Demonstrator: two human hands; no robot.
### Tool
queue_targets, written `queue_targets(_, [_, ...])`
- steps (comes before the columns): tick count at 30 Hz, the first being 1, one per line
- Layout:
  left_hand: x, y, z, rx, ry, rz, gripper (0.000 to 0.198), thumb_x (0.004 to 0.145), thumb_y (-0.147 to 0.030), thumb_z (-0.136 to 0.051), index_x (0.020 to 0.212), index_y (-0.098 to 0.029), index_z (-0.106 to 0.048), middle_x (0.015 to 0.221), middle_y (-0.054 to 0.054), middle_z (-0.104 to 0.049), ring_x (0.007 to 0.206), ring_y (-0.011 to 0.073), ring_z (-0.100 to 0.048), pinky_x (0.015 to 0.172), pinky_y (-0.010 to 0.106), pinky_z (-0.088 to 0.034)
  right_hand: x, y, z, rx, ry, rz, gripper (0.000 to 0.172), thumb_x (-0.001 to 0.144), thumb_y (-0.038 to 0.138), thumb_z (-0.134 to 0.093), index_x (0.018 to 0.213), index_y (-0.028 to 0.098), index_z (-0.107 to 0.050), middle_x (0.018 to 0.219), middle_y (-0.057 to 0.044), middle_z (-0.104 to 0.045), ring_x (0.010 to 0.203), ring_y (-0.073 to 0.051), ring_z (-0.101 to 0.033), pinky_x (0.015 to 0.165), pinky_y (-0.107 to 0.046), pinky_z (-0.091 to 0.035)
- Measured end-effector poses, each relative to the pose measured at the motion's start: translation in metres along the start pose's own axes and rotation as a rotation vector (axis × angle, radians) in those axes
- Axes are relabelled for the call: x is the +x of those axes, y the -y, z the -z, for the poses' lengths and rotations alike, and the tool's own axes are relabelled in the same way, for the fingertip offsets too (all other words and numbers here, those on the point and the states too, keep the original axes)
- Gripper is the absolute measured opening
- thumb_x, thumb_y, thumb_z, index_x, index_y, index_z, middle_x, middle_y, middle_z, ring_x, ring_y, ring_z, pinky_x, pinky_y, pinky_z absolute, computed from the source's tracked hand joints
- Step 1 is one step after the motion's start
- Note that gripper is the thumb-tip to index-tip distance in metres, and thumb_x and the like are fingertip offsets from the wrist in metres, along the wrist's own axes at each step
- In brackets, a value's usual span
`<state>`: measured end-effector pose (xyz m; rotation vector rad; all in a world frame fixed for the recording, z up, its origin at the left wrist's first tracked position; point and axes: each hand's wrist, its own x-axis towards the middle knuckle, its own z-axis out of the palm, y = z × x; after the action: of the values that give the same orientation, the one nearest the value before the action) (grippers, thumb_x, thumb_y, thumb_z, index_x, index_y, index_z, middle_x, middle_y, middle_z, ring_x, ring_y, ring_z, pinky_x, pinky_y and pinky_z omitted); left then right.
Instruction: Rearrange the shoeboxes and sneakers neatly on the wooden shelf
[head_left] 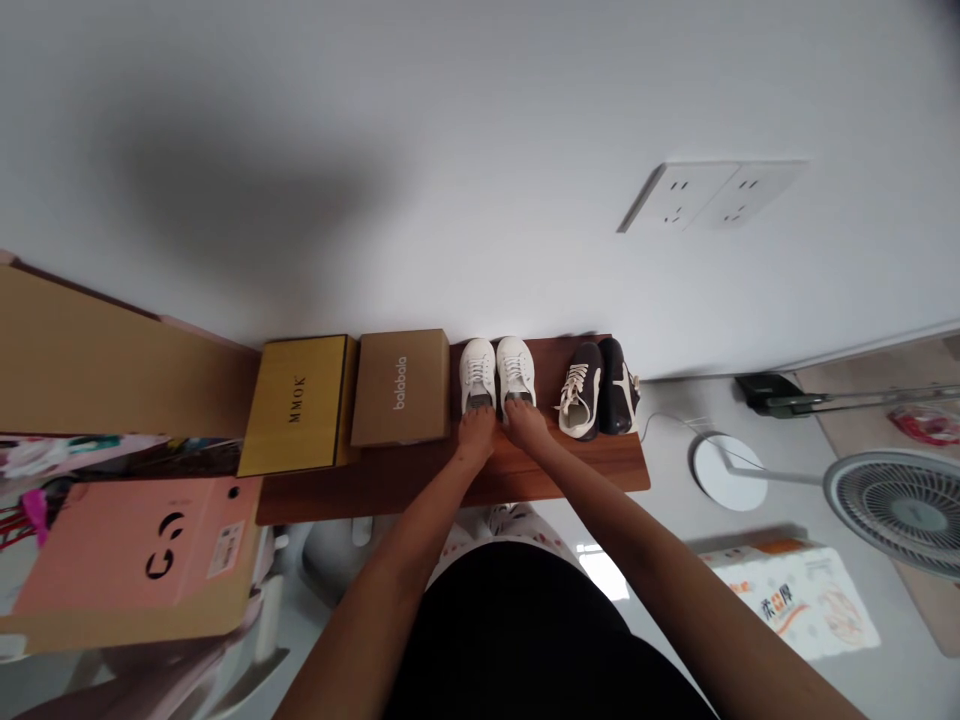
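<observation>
A pair of white lace-up sneakers stands side by side on a dark wooden shelf, toes towards the wall. My left hand is at the heel of the left white sneaker, its fingers gripping the heel collar. My right hand grips the heel of the right white sneaker the same way. The two hands nearly touch. Just right of them, a dark brown and cream pair of sneakers lies close together, one with white laces.
Left of the sneakers stand a brown "balabala" shoebox and a yellow "MMOK" box. A pink carton and large cardboard sheets are further left. A wall with double sockets rises behind. A floor fan stands right.
</observation>
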<state>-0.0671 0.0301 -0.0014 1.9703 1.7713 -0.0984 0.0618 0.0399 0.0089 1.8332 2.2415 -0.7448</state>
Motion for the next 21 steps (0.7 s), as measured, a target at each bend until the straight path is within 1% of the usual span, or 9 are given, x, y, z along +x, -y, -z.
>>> queue_targets(4, [-0.006,-0.017,0.009,-0.029,-0.094,-0.015,0.034,0.094,-0.017,-0.047,0.126,-0.008,-0.057,0.119,0.024,-0.062,0.118,0.0352,-0.056,0.104,0.045,-0.039,-0.028,-0.025,-0.003,0.216,-0.2,0.032,0.026,0.095,0.032,-0.055,0.114,0.015,-0.061,0.119,-0.017,-0.064,0.112,-0.027,-0.058,0.099,-0.038,-0.046])
queue_targets(7, [-0.009,-0.043,0.004,-0.113,-0.099,-0.148,0.035,0.093,-0.021,-0.054,0.127,-0.013,-0.055,0.121,0.019,-0.06,0.119,0.0326,-0.054,0.104,0.045,-0.04,-0.055,-0.066,-0.014,0.519,-0.447,-0.071,0.03,0.097,0.036,-0.048,0.112,0.015,-0.062,0.109,-0.014,-0.066,0.101,-0.023,-0.062,0.095,-0.036,-0.048])
queue_targets(9, [-0.008,-0.065,-0.007,-0.142,-0.045,-0.281,0.034,0.093,-0.023,-0.057,0.126,-0.016,-0.055,0.121,0.015,-0.06,0.118,0.0287,-0.055,0.104,0.042,-0.041,-0.071,-0.103,-0.023,0.658,-0.65,-0.244,0.039,0.096,0.045,-0.047,0.115,0.014,-0.061,0.109,-0.015,-0.066,0.094,-0.023,-0.062,0.09,-0.037,-0.051])
queue_targets(11, [-0.006,-0.087,-0.021,-0.142,0.014,-0.383,0.036,0.092,-0.025,-0.061,0.126,-0.017,-0.054,0.123,0.012,-0.06,0.119,0.0255,-0.056,0.105,0.039,-0.042,-0.081,-0.144,-0.03,0.711,-0.855,-0.475,0.051,0.09,0.053,-0.052,0.119,0.012,-0.06,0.113,-0.017,-0.064,0.095,-0.024,-0.061,0.09,-0.04,-0.05])
queue_targets(13, [-0.001,-0.108,-0.034,-0.109,0.061,-0.423,0.038,0.091,-0.027,-0.064,0.125,-0.016,-0.054,0.127,0.012,-0.059,0.12,0.0249,-0.056,0.104,0.039,-0.043,-0.084,-0.181,-0.036,0.764,-0.956,-0.701,0.066,0.08,0.06,-0.062,0.124,0.011,-0.058,0.121,-0.02,-0.061,0.101,-0.027,-0.06,0.091,-0.042,-0.05])
queue_targets(14, [0.002,-0.117,-0.039,-0.08,0.084,-0.424,0.038,0.09,-0.028,-0.065,0.124,-0.015,-0.054,0.128,0.013,-0.058,0.12,0.0257,-0.056,0.104,0.04,-0.044,-0.085,-0.197,-0.037,0.817,-0.93,-0.772,0.071,0.074,0.062,-0.067,0.122,0.011,-0.059,0.12,-0.019,-0.062,0.102,-0.028,-0.06,0.09,-0.042,-0.051])
queue_targets(16, [0.01,-0.131,-0.046,-0.021,0.134,-0.418,0.037,0.09,-0.03,-0.065,0.122,-0.013,-0.055,0.128,0.016,-0.059,0.121,0.0276,-0.056,0.101,0.04,-0.046,-0.083,-0.222,-0.04,0.97,-0.775,-0.783,0.069,0.065,0.063,-0.074,0.111,0.013,-0.065,0.108,-0.015,-0.068,0.098,-0.028,-0.063,0.087,-0.039,-0.052])
queue_targets(19, [0.022,-0.144,-0.048,0.029,0.219,-0.419,0.032,0.092,-0.031,-0.063,0.119,-0.013,-0.057,0.123,0.016,-0.062,0.121,0.0277,-0.058,0.099,0.039,-0.047,-0.08,-0.24,-0.04,1.121,-0.523,-0.624,0.055,0.062,0.068,-0.073,0.084,0.018,-0.067,0.08,-0.004,-0.069,0.084,-0.023,-0.064,0.078,-0.033,-0.051])
queue_targets(21, [0.028,-0.147,-0.046,0.036,0.272,-0.414,0.029,0.094,-0.032,-0.06,0.117,-0.015,-0.058,0.121,0.015,-0.065,0.118,0.0263,-0.06,0.098,0.037,-0.048,-0.08,-0.243,-0.038,1.128,-0.453,-0.539,0.055,0.062,0.071,-0.072,0.073,0.018,-0.064,0.069,-0.001,-0.066,0.076,-0.02,-0.062,0.074,-0.03,-0.049])
